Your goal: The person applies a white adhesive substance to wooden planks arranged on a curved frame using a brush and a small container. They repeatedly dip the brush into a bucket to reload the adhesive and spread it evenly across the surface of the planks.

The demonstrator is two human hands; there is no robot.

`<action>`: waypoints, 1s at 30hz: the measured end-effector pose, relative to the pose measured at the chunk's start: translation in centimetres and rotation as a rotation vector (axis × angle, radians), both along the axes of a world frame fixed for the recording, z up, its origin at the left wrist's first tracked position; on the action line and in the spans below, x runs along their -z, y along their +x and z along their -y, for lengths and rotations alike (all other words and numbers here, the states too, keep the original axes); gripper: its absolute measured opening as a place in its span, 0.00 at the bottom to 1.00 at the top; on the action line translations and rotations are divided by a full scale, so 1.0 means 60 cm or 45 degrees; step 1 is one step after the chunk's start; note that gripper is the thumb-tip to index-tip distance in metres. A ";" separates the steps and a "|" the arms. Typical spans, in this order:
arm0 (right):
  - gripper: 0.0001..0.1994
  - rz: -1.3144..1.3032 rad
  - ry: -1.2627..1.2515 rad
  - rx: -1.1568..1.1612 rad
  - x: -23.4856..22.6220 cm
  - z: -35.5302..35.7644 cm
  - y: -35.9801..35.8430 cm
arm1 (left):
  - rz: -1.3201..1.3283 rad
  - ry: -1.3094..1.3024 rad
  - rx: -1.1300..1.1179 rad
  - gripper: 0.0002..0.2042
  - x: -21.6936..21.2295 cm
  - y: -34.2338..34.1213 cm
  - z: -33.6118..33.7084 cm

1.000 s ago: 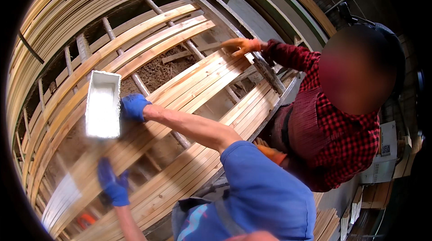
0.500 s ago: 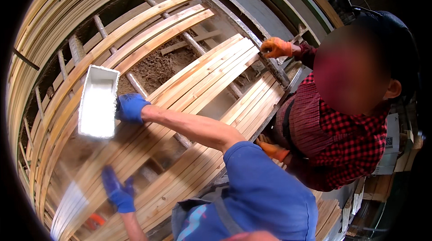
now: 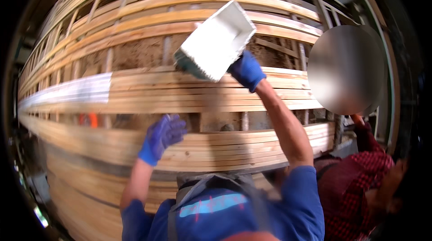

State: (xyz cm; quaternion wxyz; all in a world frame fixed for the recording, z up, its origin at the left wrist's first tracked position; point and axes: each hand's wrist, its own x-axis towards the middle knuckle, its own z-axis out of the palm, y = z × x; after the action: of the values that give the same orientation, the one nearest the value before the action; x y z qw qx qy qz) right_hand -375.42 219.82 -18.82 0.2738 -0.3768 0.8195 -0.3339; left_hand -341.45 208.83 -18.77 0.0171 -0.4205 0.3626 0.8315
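At the left of the frame, one white stretch [image 3: 74, 90] covers the left part of the middle group of planks [image 3: 153, 90]; whether it is a coating or a sheet cannot be told. Right of it, one orange object [image 3: 93, 120], blurred, shows in the gap below that group. Left of centre, the left hand [image 3: 163, 136], in a blue glove, is positioned above the lower group of planks [image 3: 265, 144], fingers extended and slightly parted; contact with the wood cannot be determined. The exact plank count in both groups is obscured by blur.

At upper centre, one white box [image 3: 225, 38], rectangular and tilted, presents its open side to the camera; white inner walls and base are visible. Its rim is jagged. Behind it, three spaced planks [image 3: 189, 15] run across a metal rack [image 3: 320, 9]. At the box's lower right, the right hand [image 3: 247, 70], also gloved in blue, grips the box; its fingers are largely hidden behind it. At lower right, one co-worker [image 3: 346, 187] wears red-and-black checked sleeves.
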 end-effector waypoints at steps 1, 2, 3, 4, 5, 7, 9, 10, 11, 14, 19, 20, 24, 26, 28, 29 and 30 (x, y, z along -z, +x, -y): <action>0.18 -0.096 -0.127 -0.110 0.010 0.018 -0.003 | 0.032 0.003 -0.175 0.34 0.020 0.012 0.012; 0.17 -0.206 -0.255 -0.197 0.013 0.040 -0.003 | 0.047 0.010 -0.330 0.38 0.033 0.029 0.028; 0.17 -0.126 -0.227 -0.197 0.015 0.057 0.003 | 0.069 0.048 -0.470 0.41 0.043 0.050 0.041; 0.18 -0.071 -0.122 -0.222 0.018 0.075 0.012 | 0.093 0.084 -0.599 0.44 0.049 0.074 0.060; 0.20 -0.152 -0.123 -0.245 0.042 0.086 0.015 | 0.105 0.144 -0.695 0.48 0.062 0.077 0.072; 0.25 -0.209 -0.215 -0.250 0.108 0.094 0.000 | -0.016 0.290 -0.842 0.46 0.087 0.059 0.083; 0.24 -0.078 0.001 -0.236 0.115 0.108 0.000 | -0.305 0.400 -1.062 0.45 0.111 0.039 0.075; 0.25 -0.065 0.087 -0.230 0.111 0.091 0.014 | -0.334 0.359 -1.145 0.46 0.118 0.045 0.050; 0.26 -0.043 0.140 -0.138 0.107 0.098 0.008 | -0.515 0.438 -1.080 0.47 0.126 0.047 0.056; 0.18 0.086 0.017 -0.043 0.047 0.066 0.037 | -0.253 0.489 -1.155 0.51 0.151 0.042 0.075; 0.18 -0.042 0.040 0.092 0.073 0.052 0.064 | -0.163 0.148 -1.226 0.47 0.213 0.016 0.114; 0.19 -0.032 0.055 0.117 0.072 0.056 0.073 | -0.124 0.138 -1.231 0.46 0.214 0.022 0.121; 0.18 -0.140 0.091 0.110 0.066 0.066 0.095 | -0.040 0.139 -1.236 0.44 0.198 0.041 0.132; 0.18 -0.116 0.056 0.099 0.066 0.082 0.119 | -0.114 0.127 -1.192 0.44 0.187 0.067 0.138; 0.17 -0.109 0.058 0.075 0.064 0.093 0.137 | -0.279 0.089 -1.131 0.45 0.194 0.110 0.146; 0.17 -0.123 0.070 0.043 0.059 0.103 0.137 | -0.200 0.091 -1.149 0.45 0.194 0.110 0.150; 0.17 -0.137 0.081 0.012 0.054 0.113 0.138 | -0.121 0.095 -1.168 0.46 0.194 0.107 0.153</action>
State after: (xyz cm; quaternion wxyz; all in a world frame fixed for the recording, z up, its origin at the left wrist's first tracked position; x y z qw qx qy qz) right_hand -367.17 213.07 -22.04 0.2396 -0.3816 0.8449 -0.2883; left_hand -335.04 199.66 -30.38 -0.3541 -0.4979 0.1095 0.7840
